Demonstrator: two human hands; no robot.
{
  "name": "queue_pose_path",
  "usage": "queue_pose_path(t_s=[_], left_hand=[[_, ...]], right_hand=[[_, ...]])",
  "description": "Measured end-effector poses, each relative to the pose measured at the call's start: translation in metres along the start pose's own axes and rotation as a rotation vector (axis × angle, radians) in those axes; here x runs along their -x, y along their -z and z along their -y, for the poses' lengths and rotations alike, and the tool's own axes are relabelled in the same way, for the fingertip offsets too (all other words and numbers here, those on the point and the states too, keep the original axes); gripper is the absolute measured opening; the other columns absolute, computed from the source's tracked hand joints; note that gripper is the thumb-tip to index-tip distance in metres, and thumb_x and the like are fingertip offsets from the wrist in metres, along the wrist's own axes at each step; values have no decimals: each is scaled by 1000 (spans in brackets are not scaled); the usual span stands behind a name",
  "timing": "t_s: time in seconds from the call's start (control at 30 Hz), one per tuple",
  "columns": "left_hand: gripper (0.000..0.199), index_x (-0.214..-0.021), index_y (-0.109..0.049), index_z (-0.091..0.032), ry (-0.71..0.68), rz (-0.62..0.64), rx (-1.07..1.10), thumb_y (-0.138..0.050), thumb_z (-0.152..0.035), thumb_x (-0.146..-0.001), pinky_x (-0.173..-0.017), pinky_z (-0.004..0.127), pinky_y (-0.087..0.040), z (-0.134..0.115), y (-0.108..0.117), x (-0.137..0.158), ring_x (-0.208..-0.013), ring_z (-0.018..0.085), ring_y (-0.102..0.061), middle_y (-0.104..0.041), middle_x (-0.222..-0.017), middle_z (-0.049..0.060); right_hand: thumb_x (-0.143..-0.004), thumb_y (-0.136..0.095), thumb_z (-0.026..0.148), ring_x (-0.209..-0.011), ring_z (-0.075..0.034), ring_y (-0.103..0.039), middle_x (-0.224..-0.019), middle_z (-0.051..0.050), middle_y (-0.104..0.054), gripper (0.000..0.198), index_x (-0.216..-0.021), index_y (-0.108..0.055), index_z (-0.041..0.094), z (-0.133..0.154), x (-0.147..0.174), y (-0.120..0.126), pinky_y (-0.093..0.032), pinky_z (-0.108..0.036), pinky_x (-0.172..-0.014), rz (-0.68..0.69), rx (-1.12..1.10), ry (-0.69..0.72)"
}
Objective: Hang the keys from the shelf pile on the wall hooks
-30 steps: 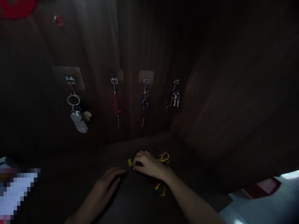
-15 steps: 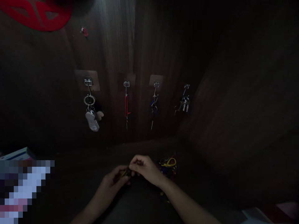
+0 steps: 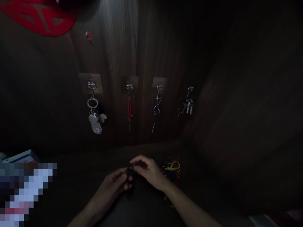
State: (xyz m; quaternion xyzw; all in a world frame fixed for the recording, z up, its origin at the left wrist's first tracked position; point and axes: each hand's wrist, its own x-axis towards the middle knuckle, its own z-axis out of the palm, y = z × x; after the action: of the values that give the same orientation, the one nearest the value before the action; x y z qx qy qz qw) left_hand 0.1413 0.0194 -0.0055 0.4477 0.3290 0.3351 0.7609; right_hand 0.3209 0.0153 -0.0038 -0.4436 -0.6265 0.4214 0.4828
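My left hand (image 3: 113,184) is closed, with thumb and fingertips pinching a small dark item (image 3: 128,171) that has a brassy tint. It is too dim to tell its exact kind. My right hand (image 3: 150,170) is just right of it, index finger and thumb parted beside the item's end. Whether the right thumb touches it is unclear. Behind my right wrist lies a tangled pile of cords and rings (image 3: 172,170), with a yellow loop and blue and red parts. My right forearm hides some of that pile.
On the dark wooden back wall hang grey key fobs (image 3: 95,123), a red carabiner (image 3: 129,108), a blue clip with rings (image 3: 156,107) and a bunch of keys (image 3: 188,106), each from a metal hook. A box (image 3: 22,156) stands at left; a red cutout (image 3: 44,22) is above.
My right index finger has lifted and parted from the thumb. The left fingers have shifted around the small item, so its yellowish part shows less. The view has moved slightly.
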Motion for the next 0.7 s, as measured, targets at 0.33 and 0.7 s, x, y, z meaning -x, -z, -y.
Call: queue_pose_path(t_s=[0.33,0.7], left_hand=[[30,-92,-68,-18,92,29,256,-77,-35,-69,-79,28,-47,4,2,1,-56,3,-44,-56,-75,-3],[29,-90,-66,-19,33,72,107,-69,-43,-74,-68,26,-40,6,3,-1,-61,9,-47,-56,-73,-1]], right_hand=[[-83,-60,25,-81,-14,-62,-84,-1,-66,10,-88,-68,23,4,2,-1,-46,-28,-76,-5,153,176],[-85,-55,27,-79,-14,-60,-82,-1,-65,10,-84,-64,22,9,5,-2,-46,-27,-74,-25,242,204]])
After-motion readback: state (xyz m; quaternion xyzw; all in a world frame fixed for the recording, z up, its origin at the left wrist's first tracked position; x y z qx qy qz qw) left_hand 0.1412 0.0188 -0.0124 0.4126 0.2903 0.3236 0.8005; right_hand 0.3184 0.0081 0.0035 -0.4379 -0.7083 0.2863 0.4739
